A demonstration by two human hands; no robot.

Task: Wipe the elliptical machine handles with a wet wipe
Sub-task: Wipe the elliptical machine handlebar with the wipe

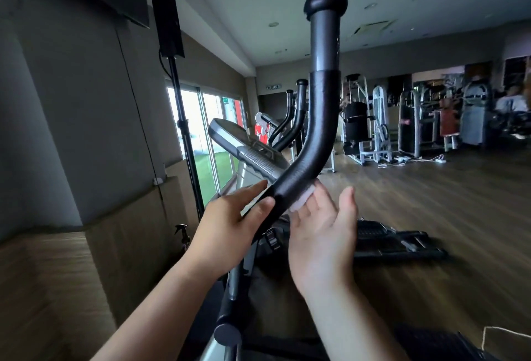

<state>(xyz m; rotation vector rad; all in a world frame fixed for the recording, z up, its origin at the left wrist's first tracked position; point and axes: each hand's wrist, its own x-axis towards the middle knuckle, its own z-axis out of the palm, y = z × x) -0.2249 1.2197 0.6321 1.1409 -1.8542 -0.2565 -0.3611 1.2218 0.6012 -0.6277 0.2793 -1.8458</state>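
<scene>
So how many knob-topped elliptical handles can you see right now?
3: the near handle between the left hand and right hand, and two far handles behind it. Others may be hidden.

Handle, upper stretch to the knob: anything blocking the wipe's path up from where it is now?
Nothing visible. The wet wipe sits under the right hand fingers, against the lower bend of the handle. The left hand rests on the opposite side at the same height. Above them the handle is bare up to the knob.

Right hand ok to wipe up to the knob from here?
Probably yes. The right hand presses the wipe on the handle at the bend, and the bar up to the knob is bare; arm reach is uncertain.
</scene>
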